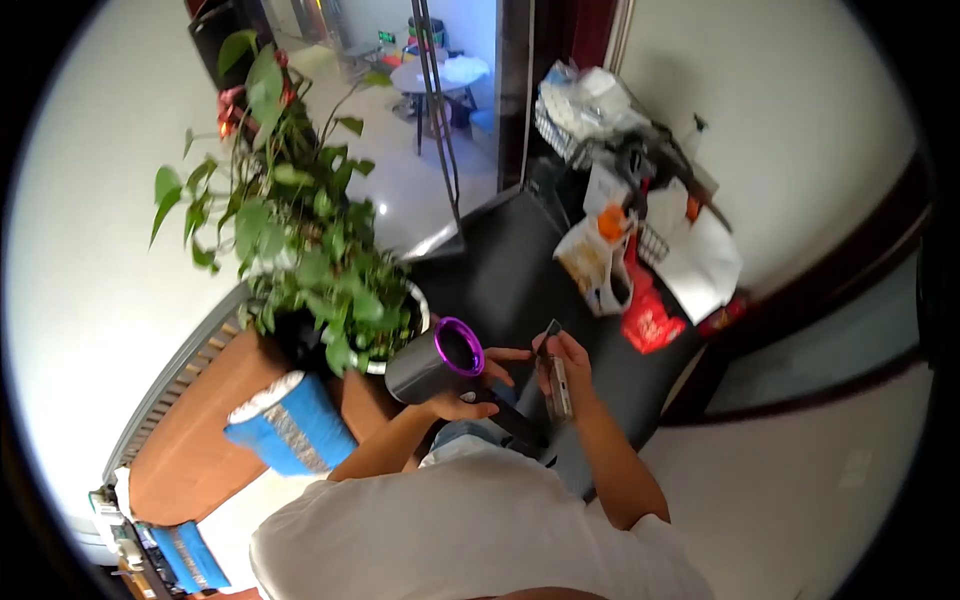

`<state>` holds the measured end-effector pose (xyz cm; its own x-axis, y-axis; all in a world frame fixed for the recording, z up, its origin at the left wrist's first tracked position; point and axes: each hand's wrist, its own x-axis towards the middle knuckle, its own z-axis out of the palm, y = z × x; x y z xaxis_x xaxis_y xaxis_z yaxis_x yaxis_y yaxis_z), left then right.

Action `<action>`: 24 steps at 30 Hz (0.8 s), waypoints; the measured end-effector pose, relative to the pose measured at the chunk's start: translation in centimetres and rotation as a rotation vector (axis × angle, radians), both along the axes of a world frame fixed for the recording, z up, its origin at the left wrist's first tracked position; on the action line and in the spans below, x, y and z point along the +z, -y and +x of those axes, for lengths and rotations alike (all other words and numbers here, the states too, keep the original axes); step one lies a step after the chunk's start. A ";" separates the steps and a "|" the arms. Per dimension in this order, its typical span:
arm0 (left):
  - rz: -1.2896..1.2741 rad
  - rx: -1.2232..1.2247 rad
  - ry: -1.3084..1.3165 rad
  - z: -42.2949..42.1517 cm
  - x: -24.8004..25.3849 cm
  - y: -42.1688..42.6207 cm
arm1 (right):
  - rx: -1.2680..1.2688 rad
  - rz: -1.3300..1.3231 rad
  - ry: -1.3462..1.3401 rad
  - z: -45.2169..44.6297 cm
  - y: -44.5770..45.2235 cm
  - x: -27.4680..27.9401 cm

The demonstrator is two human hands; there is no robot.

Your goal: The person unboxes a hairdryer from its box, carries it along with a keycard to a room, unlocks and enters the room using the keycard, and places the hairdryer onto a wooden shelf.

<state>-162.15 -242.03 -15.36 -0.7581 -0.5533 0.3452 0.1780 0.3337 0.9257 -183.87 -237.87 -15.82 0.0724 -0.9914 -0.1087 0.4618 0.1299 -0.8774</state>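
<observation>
My left hand (468,398) is closed around a hair dryer (418,368) with a grey barrel, a shiny purple ring at its mouth and a dark handle. The barrel sits to the left of my fingers, its ringed end facing up and right. One left finger stretches toward my right hand (566,362), which grips a slim flat object (559,392) with a pale edge and a dark upper end. It is seen nearly edge-on, so I cannot make out its kind. Both hands are close together in front of my white shirt.
A leafy potted plant (330,270) stands ahead on the left, beside a brown sofa back (215,425) with a blue cushion (292,428). Bags and a red package (648,318) are piled ahead right. Beyond a glass door is a round table (420,78).
</observation>
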 end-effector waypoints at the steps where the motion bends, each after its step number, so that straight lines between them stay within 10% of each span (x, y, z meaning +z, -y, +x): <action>1: 0.008 0.039 -0.036 -1.2 -0.3 3.9 | -0.043 -0.015 0.039 -1.2 3.8 0.4; 11: 0.056 0.398 -0.064 -4.7 -2.9 42.0 | 0.087 -0.142 0.041 -7.7 40.2 3.8; 16: 0.096 0.391 0.340 -3.6 -3.3 60.9 | 0.344 -0.306 0.352 -5.9 61.2 4.3; 21: -0.077 0.461 0.464 -2.0 -5.9 78.1 | 0.661 -0.385 -0.081 0.3 81.6 7.7; 24: 0.395 0.539 0.437 -0.2 -3.0 82.3 | 0.839 -0.379 -0.027 5.8 92.0 6.3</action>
<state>-162.32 -324.29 -18.41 -0.3723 -0.9018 -0.2195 -0.3206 -0.0970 0.9422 -178.09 -329.88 -9.47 0.7863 -0.5843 0.2007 0.3250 0.1149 -0.9387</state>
